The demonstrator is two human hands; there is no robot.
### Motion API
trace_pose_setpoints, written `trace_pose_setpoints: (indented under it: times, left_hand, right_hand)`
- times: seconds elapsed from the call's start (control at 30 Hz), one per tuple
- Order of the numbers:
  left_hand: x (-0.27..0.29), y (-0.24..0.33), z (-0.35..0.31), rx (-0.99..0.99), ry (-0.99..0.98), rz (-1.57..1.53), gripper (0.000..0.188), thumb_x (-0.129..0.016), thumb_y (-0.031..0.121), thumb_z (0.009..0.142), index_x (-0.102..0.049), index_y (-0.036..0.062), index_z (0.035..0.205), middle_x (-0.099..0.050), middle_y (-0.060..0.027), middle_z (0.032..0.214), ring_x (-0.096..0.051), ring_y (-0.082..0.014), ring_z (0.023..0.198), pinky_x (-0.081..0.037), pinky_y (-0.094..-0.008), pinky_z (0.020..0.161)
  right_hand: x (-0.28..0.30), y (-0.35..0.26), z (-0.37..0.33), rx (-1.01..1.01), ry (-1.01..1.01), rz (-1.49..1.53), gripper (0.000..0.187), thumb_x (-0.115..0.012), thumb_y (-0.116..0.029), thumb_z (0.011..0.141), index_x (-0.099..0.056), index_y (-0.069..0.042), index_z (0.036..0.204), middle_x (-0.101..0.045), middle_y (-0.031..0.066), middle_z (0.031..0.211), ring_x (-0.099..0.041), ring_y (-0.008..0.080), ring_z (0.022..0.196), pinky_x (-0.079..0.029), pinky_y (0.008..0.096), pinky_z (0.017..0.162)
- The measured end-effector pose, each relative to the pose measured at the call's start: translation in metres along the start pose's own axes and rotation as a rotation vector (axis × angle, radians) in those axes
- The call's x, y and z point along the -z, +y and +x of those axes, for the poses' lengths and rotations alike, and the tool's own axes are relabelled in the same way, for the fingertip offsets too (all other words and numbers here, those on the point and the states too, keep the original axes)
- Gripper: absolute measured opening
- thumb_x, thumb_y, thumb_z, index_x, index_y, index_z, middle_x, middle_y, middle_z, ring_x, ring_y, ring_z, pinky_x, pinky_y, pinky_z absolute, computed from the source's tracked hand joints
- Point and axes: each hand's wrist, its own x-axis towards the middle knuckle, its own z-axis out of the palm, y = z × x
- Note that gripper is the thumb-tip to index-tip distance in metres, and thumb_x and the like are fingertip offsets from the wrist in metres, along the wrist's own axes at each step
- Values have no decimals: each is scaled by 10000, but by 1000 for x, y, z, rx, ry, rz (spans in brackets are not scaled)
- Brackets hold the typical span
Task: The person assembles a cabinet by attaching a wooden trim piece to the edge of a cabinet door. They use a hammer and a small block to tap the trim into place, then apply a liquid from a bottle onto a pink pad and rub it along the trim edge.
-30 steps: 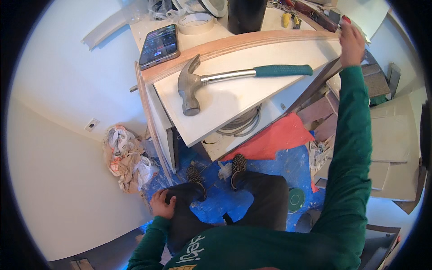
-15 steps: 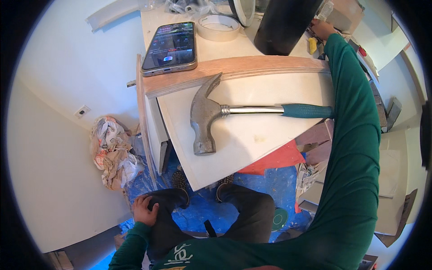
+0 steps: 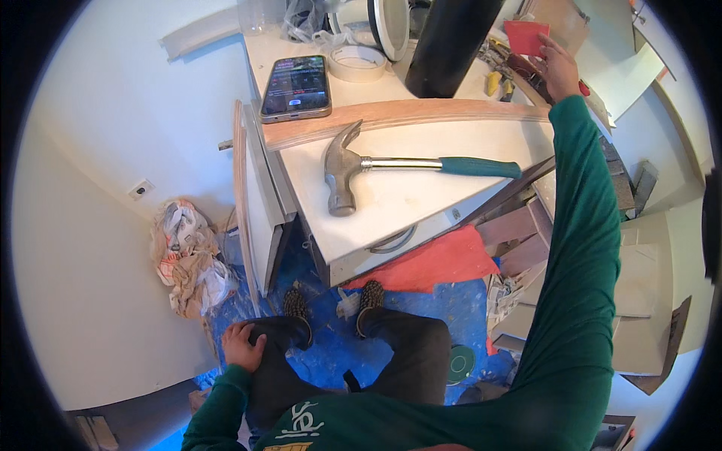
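Observation:
My right hand (image 3: 560, 71) is stretched out to the far right, pinching the edge of a small red square sheet (image 3: 526, 36) between fingers and thumb. My left hand (image 3: 242, 346) rests on my left knee, fingers laid out and nothing in them. Between my arms, a claw hammer (image 3: 344, 171) with a steel shaft and green grip lies on a white panel (image 3: 406, 195). A curved plywood strip (image 3: 406, 110) runs along the panel's far edge. Beneath my right hand, yellow-handled tools (image 3: 493, 83) lie among a clutter of small tools.
Beyond the strip are a phone (image 3: 297, 86), a roll of masking tape (image 3: 357, 64) and a tall black cylinder (image 3: 451, 49). Crumpled plastic bags (image 3: 192, 255) lie by the left wall. A red cloth-like sheet (image 3: 432, 259) and wood offcuts (image 3: 519, 233) are below on the right.
My right hand has come up from the tool clutter and now holds the red sheet. The view has shifted, showing more under the white panel. My left hand stays on the knee.

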Motion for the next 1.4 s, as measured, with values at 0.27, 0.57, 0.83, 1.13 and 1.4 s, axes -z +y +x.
trace_pose_setpoints:
  times: [0.27, 0.57, 0.83, 1.13, 1.4]
  left_hand:
    - [-17, -11, -5, -245, 77, -30, 387, -707, 317, 853, -712, 59, 1142, -678, -144, 1155, -577, -365, 1158, -403, -503, 1043]
    - [91, 266, -39, -714, -86, -1027, 337, -722, 224, 939, -661, -23, 1159, -712, -124, 957, -688, -182, 901, -539, -321, 803]
    - [93, 307, -67, -691, -137, -1163, 257, -555, 234, 1057, -636, 2, 980, -623, -11, 764, -566, -69, 718, -479, -246, 661]
    - [56, 212, -66, -705, -260, -268, 312, -606, 314, 982, -663, 14, 917, -657, -135, 741, -639, -331, 694, -516, -424, 694]
    - [24, 168, -80, -801, -48, -305, 361, -695, 151, 878, -643, 27, 1213, -609, -187, 1220, -606, -363, 1076, -497, -408, 945]
  right_hand:
    - [41, -109, -214, 24, -93, 328, 401, -527, -137, 995, -550, 79, 1332, -604, 128, 1277, -616, 226, 1122, -552, 483, 966]
    - [26, -130, -468, -186, -124, 380, 273, -610, 2, 921, -658, 46, 1186, -622, 140, 1262, -680, 203, 987, -636, 385, 773]
    - [21, -133, -544, -239, -20, 376, 186, -627, 45, 900, -661, 25, 1082, -664, 124, 1124, -677, 191, 865, -591, 345, 674]
    - [59, -110, -554, -328, 94, 597, 163, -620, -8, 931, -622, -21, 1093, -678, 82, 960, -668, 182, 772, -591, 330, 674]
    - [37, -70, -599, -497, 107, 534, 249, -605, 37, 910, -602, -37, 1148, -653, 49, 903, -664, 168, 751, -604, 309, 628]
